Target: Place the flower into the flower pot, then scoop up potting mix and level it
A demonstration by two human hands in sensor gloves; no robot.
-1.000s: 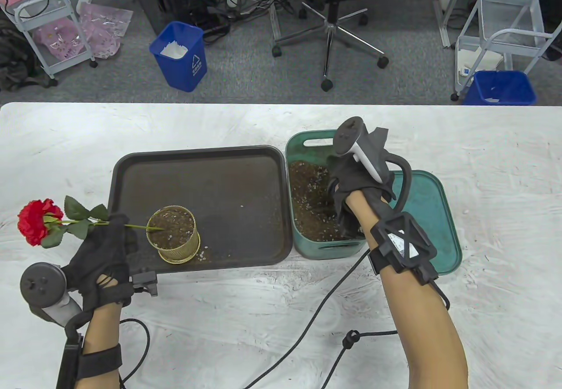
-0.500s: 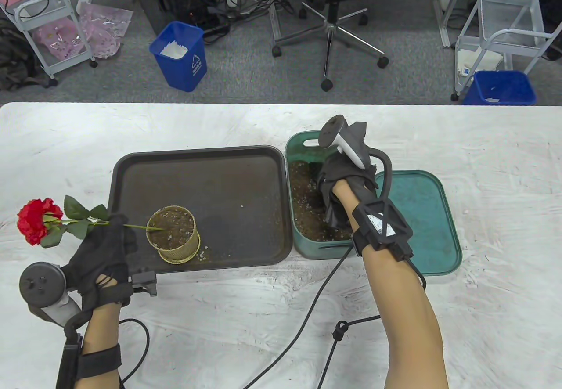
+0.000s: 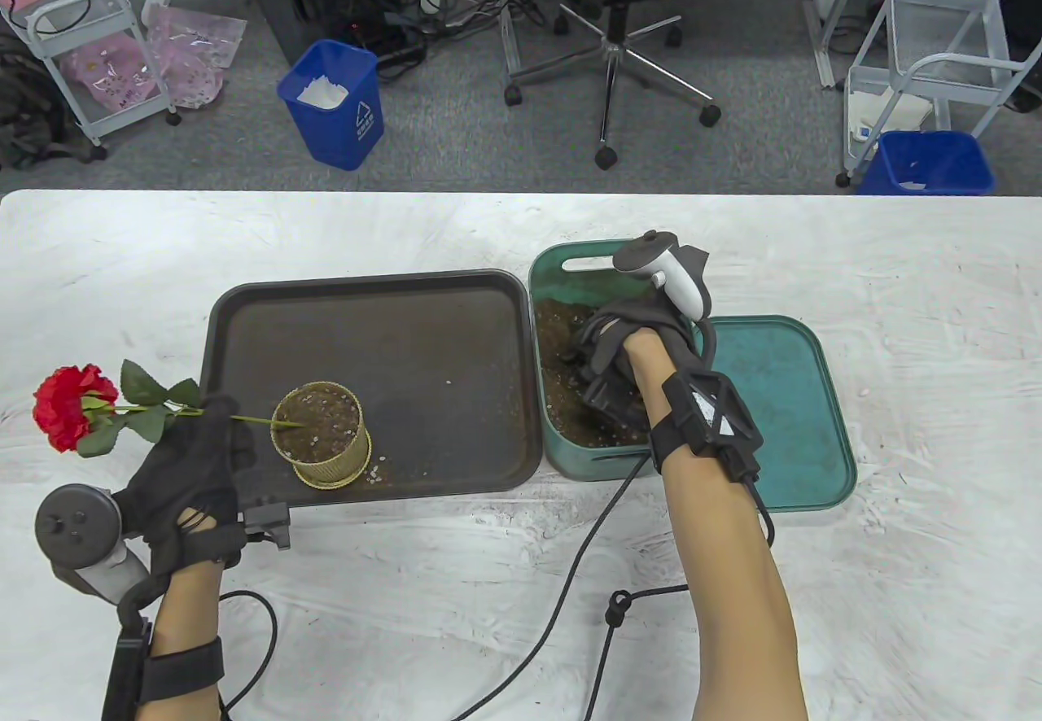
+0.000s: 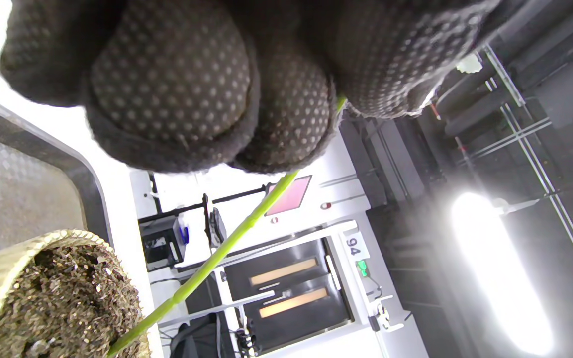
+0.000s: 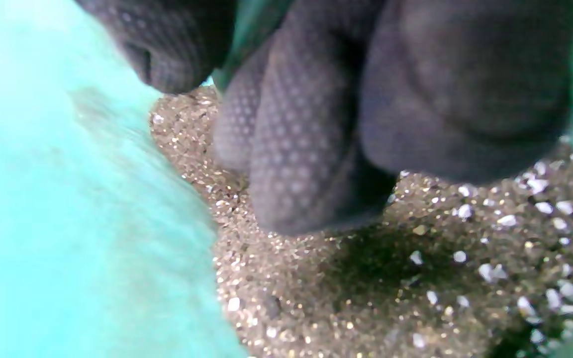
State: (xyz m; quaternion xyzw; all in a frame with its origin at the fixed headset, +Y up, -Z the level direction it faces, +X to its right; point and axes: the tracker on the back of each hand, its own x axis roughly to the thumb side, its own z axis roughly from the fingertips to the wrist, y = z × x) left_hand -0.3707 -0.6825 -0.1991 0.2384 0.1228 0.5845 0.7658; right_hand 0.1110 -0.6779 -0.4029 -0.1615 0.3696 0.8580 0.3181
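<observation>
My left hand grips the green stem of a red flower that lies almost level, bloom to the left. The stem's tip rests in the soil of the gold ribbed flower pot, which stands on the dark tray. My right hand is down inside the green bin. Its fingers are curled into the potting mix. Whether any mix sits inside the curl is hidden.
The bin's green lid lies flat just right of the bin. A black cable runs across the table's near side. A few spilled grains lie beside the pot on the tray.
My right hand has dropped lower into the bin and rolled over, drawing towards the near wall with its fingers curling into the mix. The left hand and flower have stayed still.
</observation>
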